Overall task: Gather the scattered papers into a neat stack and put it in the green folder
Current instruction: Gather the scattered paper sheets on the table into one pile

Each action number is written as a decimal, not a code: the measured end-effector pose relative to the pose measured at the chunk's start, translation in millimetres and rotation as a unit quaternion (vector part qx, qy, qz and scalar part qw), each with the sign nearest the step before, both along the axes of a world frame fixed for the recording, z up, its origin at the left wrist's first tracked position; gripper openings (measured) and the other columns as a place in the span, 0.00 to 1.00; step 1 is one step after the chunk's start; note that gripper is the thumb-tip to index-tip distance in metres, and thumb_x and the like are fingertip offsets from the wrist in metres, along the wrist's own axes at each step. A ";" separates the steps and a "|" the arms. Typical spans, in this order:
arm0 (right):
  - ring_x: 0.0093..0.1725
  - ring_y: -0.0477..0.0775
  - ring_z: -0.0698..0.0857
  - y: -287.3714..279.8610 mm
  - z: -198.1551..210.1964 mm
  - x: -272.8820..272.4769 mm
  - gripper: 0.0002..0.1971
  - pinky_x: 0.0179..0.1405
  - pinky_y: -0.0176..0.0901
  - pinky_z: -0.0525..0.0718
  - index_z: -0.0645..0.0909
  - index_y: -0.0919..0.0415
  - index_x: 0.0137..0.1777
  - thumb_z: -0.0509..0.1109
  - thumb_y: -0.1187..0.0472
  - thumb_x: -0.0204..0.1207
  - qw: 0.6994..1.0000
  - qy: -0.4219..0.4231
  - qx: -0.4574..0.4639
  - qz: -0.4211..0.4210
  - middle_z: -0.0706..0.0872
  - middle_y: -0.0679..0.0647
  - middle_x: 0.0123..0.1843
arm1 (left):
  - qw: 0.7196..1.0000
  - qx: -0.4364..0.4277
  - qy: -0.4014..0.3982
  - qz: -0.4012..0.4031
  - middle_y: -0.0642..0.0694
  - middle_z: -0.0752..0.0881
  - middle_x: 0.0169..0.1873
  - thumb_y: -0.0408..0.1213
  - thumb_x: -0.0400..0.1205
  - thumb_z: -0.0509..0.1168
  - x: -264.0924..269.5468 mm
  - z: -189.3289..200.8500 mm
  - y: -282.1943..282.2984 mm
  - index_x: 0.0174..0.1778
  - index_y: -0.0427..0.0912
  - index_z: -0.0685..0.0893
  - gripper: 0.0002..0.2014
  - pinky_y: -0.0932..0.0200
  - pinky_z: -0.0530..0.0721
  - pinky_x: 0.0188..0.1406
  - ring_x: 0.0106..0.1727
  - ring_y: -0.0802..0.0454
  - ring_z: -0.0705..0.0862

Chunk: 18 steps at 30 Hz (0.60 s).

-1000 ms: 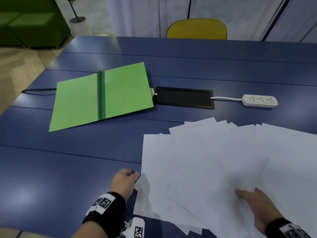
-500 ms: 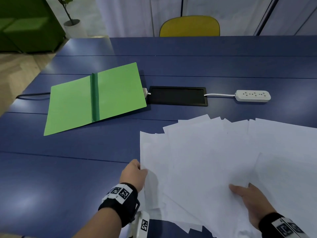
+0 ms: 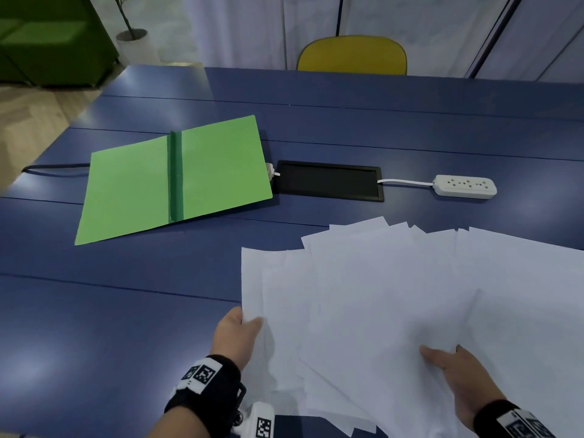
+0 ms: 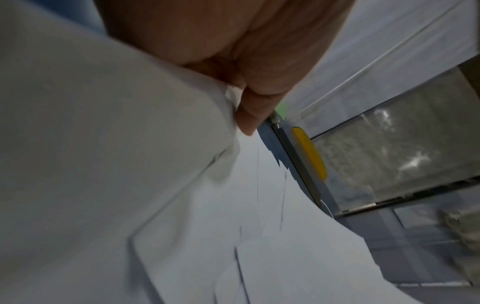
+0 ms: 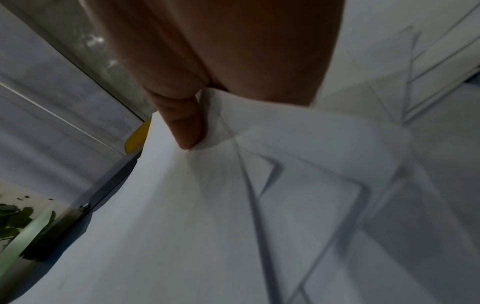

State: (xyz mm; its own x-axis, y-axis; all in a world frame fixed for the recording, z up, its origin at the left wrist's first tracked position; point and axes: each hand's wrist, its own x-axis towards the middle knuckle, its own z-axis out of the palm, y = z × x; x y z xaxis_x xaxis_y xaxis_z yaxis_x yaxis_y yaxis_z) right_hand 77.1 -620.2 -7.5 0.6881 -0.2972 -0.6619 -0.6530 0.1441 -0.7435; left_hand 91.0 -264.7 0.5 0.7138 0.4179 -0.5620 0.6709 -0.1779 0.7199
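Several white papers (image 3: pixel 379 295) lie fanned and overlapping on the blue table (image 3: pixel 126 327), at the near right. My left hand (image 3: pixel 240 330) pinches the left edge of the leftmost sheets, thumb on top; the left wrist view shows that thumb (image 4: pixel 252 115) pressed on the papers (image 4: pixel 116 164). My right hand (image 3: pixel 455 365) holds the sheets at the lower right, its thumb (image 5: pixel 184 127) on top of the papers (image 5: pixel 285 205) and its fingers hidden beneath. The green folder (image 3: pixel 177 178) lies open and flat at the far left, apart from the papers.
A black cable tray lid (image 3: pixel 328 180) is set in the table beside the folder, and a white power strip (image 3: pixel 464 186) lies to its right. A yellow chair (image 3: pixel 352 55) stands behind the far edge. A black cable (image 3: pixel 53 169) runs off to the left.
My left hand has moved right from the bare table to the papers' left edge and taken hold of it. The right hand stays on the sheets.
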 end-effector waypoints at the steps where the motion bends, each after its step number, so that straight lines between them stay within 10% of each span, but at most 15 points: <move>1: 0.47 0.66 0.90 0.6 -0.7 0.4 0.05 0.55 0.57 0.85 0.86 0.71 0.51 0.71 0.75 0.77 1.000 -0.001 -0.005 -0.002 0.95 0.62 0.42 | 0.999 -0.038 -0.001 0.002 0.49 0.90 0.34 0.32 0.79 0.69 -0.4 1.1 -3.1 0.43 0.38 0.85 0.02 0.56 0.83 0.36 0.34 0.48 0.87; 11: 0.34 0.63 0.94 -2.0 -2.1 -0.3 0.07 0.37 0.53 0.92 0.86 0.75 0.52 0.71 0.76 0.76 1.000 0.003 -0.026 -0.004 0.94 0.67 0.41 | 0.999 0.020 -0.030 -0.003 0.47 0.90 0.36 0.29 0.79 0.66 -6.8 10.4 17.4 0.41 0.43 0.86 0.06 0.58 0.83 0.35 0.38 0.46 0.88; 18: 0.37 0.62 0.91 12.9 3.5 1.4 0.06 0.42 0.49 0.88 0.86 0.75 0.52 0.72 0.76 0.76 0.998 -0.018 -0.061 0.015 0.94 0.58 0.33 | 0.977 0.164 -0.112 0.078 0.38 0.89 0.40 0.32 0.79 0.69 1.2 57.2 102.2 0.45 0.36 0.85 0.03 0.49 0.82 0.46 0.44 0.40 0.86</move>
State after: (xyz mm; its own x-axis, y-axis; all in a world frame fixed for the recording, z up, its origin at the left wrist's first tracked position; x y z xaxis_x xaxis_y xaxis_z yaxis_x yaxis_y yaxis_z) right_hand 78.5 -607.4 -4.0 0.7202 -0.3537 -0.5968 -0.6285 0.0317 -0.7772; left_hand 92.2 -162.5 57.7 0.7164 0.6633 -0.2165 0.5408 -0.3317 0.7730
